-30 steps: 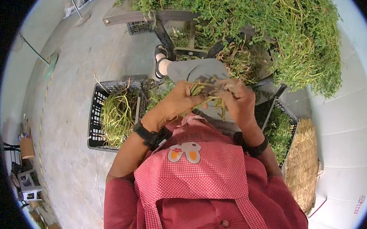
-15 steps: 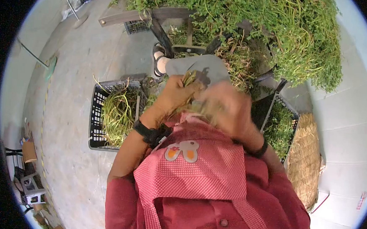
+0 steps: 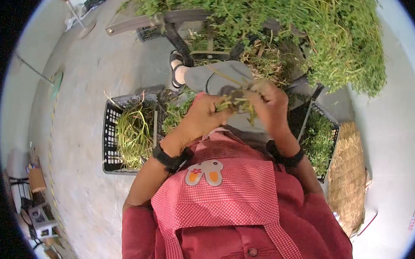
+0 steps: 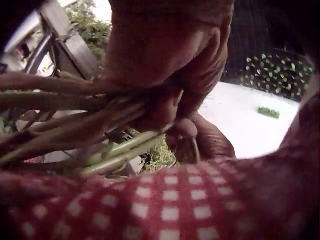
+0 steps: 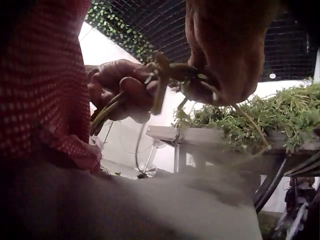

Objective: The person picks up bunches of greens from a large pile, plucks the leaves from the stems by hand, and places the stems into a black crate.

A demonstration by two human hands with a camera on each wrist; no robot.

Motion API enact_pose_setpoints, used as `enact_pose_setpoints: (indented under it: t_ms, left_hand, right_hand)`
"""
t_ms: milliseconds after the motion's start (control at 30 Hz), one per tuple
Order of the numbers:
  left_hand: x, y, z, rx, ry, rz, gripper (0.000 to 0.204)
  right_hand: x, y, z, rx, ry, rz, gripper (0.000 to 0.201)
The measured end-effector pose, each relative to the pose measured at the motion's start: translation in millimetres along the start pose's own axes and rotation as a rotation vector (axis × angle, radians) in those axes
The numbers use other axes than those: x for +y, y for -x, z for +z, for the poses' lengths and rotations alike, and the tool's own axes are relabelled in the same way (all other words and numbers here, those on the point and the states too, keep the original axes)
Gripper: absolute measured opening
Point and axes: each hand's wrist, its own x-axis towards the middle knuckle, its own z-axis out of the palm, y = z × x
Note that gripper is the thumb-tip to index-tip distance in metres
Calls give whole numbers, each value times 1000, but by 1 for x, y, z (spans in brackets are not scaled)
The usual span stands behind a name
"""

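No text, label, brand or number can be read. Small red marks [image 3: 414,219] stand on the pale wall [image 3: 394,188] at the right; they may be characters, but are too small and blurred to make out. The apron [image 3: 231,200] bears a rabbit patch [image 3: 204,172], a picture with a small red flower. Whether the box [image 3: 36,180] at the left carries print cannot be told.

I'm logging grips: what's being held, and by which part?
The left hand grips a bunch of stems partway along, lengths showing either side. The right hand pinches a thin stem; where along it cannot be told.
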Motion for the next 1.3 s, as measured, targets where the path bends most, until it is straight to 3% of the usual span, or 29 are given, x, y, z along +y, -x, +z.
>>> enact_pose_setpoints:
  t_ms: [33, 67, 100, 167, 267, 567, 667, 733, 800, 867, 1033, 1133, 1200, 1233, 1300]
  left_hand:
    - [-2, -2, 3, 88, -96, 34, 10]
    - [-7, -4, 3, 60, -101, 41, 10]
    - [-13, -4, 1, 135, -65, 59, 10]
    - [-9, -4, 7, 269, -47, 105, 10]
    - [-1, -3, 8, 294, -212, 171, 11]
    - [-5, -9, 11, 288, -131, 147, 11]
    - [-9, -11, 9, 286, -157, 130, 12]
    - [-6, -9, 10, 287, -198, 114, 12]
    - [5, -6, 12, 235, -184, 93, 14]
    - [-6, -7, 7, 204, -139, 147, 13]
    - [-6, -5, 10, 148, -25, 234, 12]
    - [11, -3, 14, 284, -91, 205, 12]
    - [0, -7, 10, 124, -287, 212, 15]
    - [0, -7, 13, 122, -286, 211, 15]
    - [1, -6, 24, -32, -688, 534, 18]
  right_hand:
    - [-3, 7, 1, 26, 6, 9, 17]
    - [-21, 14, 5, -30, 168, -153, 18]
    - [-32, 20, 8, -89, 333, -310, 19]
    - [-35, 27, 5, -91, 292, -284, 21]
    - [-34, 27, 2, -80, 232, -333, 26]
    - [-35, 25, -2, -10, 201, -375, 23]
    - [-29, 15, -3, -27, 160, -256, 19]
    - [-16, 6, -7, 21, 70, 84, 16]
    - [-12, 4, -10, 0, 66, 140, 17]
    - [-24, 14, -7, -84, 302, -411, 17]
    - [-39, 25, -3, -88, 250, -389, 21]
    - [-40, 19, -9, -12, 190, -379, 17]
    - [-44, 5, -17, 82, 233, -30, 16]
    - [-27, -2, -19, 100, 95, 7, 18]
    - [-28, -14, -25, 85, -13, 90, 19]
